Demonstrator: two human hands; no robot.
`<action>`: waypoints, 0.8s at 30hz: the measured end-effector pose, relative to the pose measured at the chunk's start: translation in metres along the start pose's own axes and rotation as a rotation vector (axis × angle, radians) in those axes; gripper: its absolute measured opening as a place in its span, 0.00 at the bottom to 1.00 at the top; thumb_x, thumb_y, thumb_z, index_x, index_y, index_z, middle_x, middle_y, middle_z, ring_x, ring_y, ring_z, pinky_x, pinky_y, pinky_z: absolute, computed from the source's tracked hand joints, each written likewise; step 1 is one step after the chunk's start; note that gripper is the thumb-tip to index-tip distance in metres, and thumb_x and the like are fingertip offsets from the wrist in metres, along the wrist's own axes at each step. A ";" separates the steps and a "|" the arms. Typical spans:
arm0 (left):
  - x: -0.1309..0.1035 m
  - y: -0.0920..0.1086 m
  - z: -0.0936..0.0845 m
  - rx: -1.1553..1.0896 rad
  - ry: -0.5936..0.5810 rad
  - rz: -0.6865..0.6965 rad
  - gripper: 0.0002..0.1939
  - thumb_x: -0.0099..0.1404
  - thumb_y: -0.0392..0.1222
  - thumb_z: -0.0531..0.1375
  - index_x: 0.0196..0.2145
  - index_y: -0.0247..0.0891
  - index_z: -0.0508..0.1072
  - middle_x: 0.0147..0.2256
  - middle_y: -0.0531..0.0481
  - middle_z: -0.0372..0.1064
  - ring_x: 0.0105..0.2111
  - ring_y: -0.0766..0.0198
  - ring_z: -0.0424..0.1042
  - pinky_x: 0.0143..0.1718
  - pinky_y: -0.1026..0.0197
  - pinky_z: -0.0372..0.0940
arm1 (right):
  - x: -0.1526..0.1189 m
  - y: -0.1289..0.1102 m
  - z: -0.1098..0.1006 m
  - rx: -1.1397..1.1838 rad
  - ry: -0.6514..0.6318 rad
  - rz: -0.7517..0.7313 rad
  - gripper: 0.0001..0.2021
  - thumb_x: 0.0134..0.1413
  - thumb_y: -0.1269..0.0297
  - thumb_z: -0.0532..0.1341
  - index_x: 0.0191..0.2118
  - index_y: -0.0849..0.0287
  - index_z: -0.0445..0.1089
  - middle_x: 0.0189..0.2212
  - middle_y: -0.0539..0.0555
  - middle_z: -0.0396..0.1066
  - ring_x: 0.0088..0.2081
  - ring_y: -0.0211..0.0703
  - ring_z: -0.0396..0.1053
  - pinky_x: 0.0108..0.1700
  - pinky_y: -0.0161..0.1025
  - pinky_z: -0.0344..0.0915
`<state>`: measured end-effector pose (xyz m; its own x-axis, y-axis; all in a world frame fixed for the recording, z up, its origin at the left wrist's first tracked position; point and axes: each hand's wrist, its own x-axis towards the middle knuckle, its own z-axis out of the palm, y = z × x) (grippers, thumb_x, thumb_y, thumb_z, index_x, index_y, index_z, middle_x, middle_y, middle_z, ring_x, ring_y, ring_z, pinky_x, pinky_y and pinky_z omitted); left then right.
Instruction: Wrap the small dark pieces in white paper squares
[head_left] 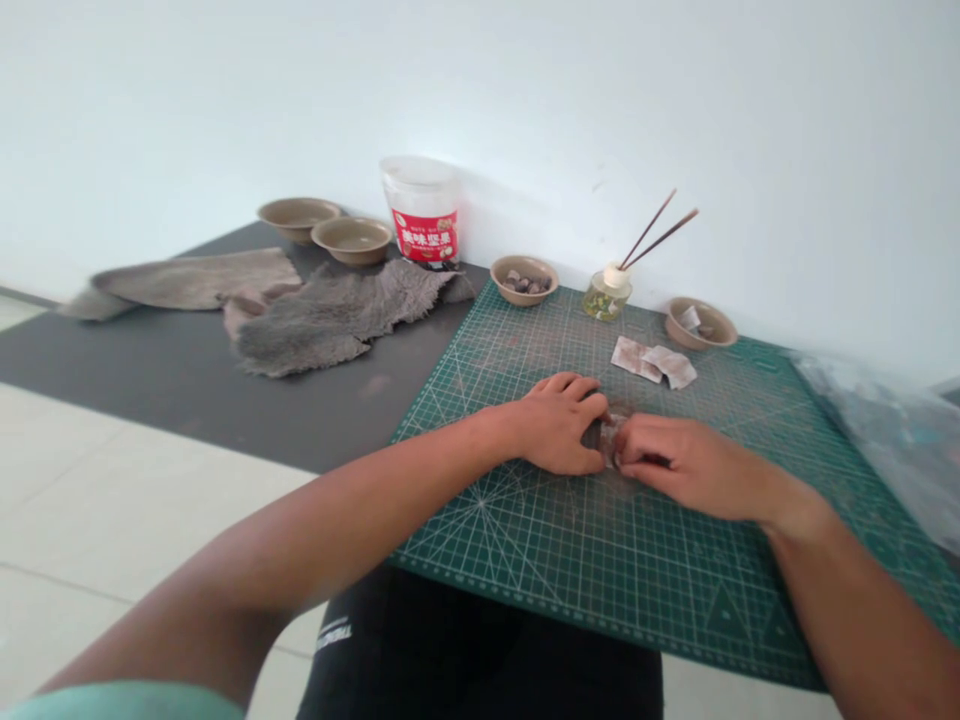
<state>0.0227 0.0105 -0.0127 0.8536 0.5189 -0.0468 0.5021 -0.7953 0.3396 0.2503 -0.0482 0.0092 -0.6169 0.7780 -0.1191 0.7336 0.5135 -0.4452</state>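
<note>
Over the green cutting mat, my two hands meet at a small brown-stained whitish piece [610,440], thin like paper or cloth; I cannot tell which. My left hand [564,425] comes from the left with its fingers curved, and its thumb and forefinger tips hold the near side of the piece. From the right, my right hand [675,460] has its fingers curled in and pinches the other side. Most of the piece is hidden by the fingers. Just behind the hands lie similar stained whitish pieces [636,358], overlapping flat on the mat.
On the cutting mat [540,550] stand a bowl of small dark lumps [525,284], a reed diffuser [607,292] and a bowl with whitish scraps [701,323]. Further left are a grey cloth [337,315], two bowls [352,242] and a plastic tub [424,215]. Clear plastic [885,430] lies right.
</note>
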 end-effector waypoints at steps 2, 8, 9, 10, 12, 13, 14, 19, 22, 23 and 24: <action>0.000 0.000 0.000 0.005 0.005 0.002 0.29 0.63 0.60 0.57 0.56 0.41 0.62 0.68 0.39 0.47 0.68 0.43 0.45 0.65 0.42 0.48 | 0.000 0.000 0.000 -0.027 0.086 0.033 0.07 0.66 0.64 0.55 0.36 0.54 0.69 0.37 0.52 0.72 0.40 0.44 0.70 0.42 0.42 0.64; 0.000 0.001 -0.001 0.018 0.007 0.005 0.28 0.63 0.60 0.57 0.54 0.40 0.63 0.67 0.38 0.49 0.67 0.42 0.46 0.64 0.41 0.49 | 0.000 0.002 0.000 -0.045 0.026 0.005 0.07 0.64 0.65 0.57 0.34 0.55 0.69 0.36 0.52 0.71 0.38 0.44 0.69 0.41 0.41 0.64; 0.000 0.001 -0.001 0.020 0.007 0.011 0.28 0.63 0.60 0.57 0.54 0.40 0.63 0.67 0.38 0.49 0.67 0.42 0.46 0.64 0.41 0.49 | 0.002 0.001 0.001 -0.038 0.030 -0.011 0.08 0.65 0.65 0.56 0.35 0.54 0.70 0.37 0.52 0.72 0.39 0.44 0.70 0.41 0.41 0.64; 0.000 0.001 -0.001 0.023 0.009 0.011 0.28 0.63 0.60 0.57 0.54 0.40 0.63 0.67 0.39 0.49 0.67 0.42 0.46 0.64 0.41 0.49 | 0.003 0.000 0.002 -0.051 0.060 -0.005 0.08 0.66 0.65 0.55 0.36 0.54 0.70 0.38 0.53 0.72 0.39 0.44 0.70 0.42 0.41 0.64; 0.000 0.001 -0.001 0.030 0.011 0.000 0.27 0.63 0.60 0.56 0.54 0.41 0.63 0.67 0.40 0.49 0.67 0.43 0.46 0.64 0.42 0.49 | 0.004 0.001 0.002 -0.123 0.164 0.063 0.08 0.66 0.66 0.54 0.37 0.55 0.70 0.38 0.53 0.71 0.40 0.45 0.69 0.43 0.43 0.64; 0.000 0.001 -0.001 0.032 0.010 -0.008 0.27 0.63 0.60 0.56 0.54 0.41 0.63 0.67 0.40 0.48 0.67 0.43 0.46 0.64 0.42 0.49 | 0.005 0.001 0.002 -0.154 0.192 0.096 0.07 0.65 0.65 0.55 0.36 0.55 0.70 0.37 0.53 0.71 0.39 0.45 0.69 0.43 0.43 0.64; 0.000 0.001 -0.001 0.032 0.007 -0.012 0.27 0.63 0.59 0.57 0.54 0.41 0.63 0.68 0.40 0.48 0.67 0.43 0.46 0.64 0.41 0.50 | 0.004 0.001 0.001 -0.165 0.188 0.113 0.07 0.65 0.65 0.56 0.36 0.55 0.69 0.36 0.53 0.70 0.39 0.45 0.69 0.42 0.43 0.63; 0.001 0.000 0.001 0.015 0.007 0.006 0.30 0.63 0.61 0.56 0.56 0.41 0.62 0.68 0.39 0.47 0.68 0.41 0.45 0.64 0.40 0.49 | 0.001 0.000 -0.001 -0.026 0.035 0.013 0.08 0.66 0.65 0.56 0.34 0.55 0.69 0.37 0.51 0.71 0.39 0.43 0.69 0.42 0.40 0.64; 0.001 0.000 0.002 0.018 0.012 -0.015 0.30 0.63 0.60 0.57 0.57 0.43 0.62 0.68 0.41 0.47 0.68 0.43 0.44 0.64 0.40 0.49 | 0.000 0.005 -0.002 -0.113 0.180 0.099 0.06 0.64 0.65 0.57 0.35 0.55 0.70 0.36 0.52 0.71 0.39 0.45 0.69 0.42 0.43 0.63; 0.001 0.000 0.002 0.019 0.015 -0.020 0.29 0.63 0.59 0.58 0.57 0.43 0.62 0.68 0.41 0.47 0.68 0.43 0.44 0.64 0.40 0.49 | 0.000 0.006 -0.002 -0.135 0.194 0.120 0.05 0.63 0.65 0.58 0.35 0.55 0.70 0.35 0.52 0.71 0.38 0.45 0.69 0.42 0.43 0.63; 0.001 0.000 0.002 0.019 0.017 -0.018 0.29 0.62 0.59 0.58 0.56 0.43 0.62 0.68 0.41 0.48 0.68 0.43 0.45 0.64 0.40 0.49 | -0.001 0.006 -0.002 -0.134 0.174 0.119 0.05 0.62 0.65 0.59 0.34 0.55 0.70 0.34 0.52 0.71 0.37 0.45 0.69 0.41 0.43 0.63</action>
<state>0.0239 0.0109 -0.0150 0.8417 0.5387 -0.0367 0.5204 -0.7912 0.3213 0.2554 -0.0449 0.0081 -0.4743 0.8803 -0.0037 0.8363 0.4493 -0.3142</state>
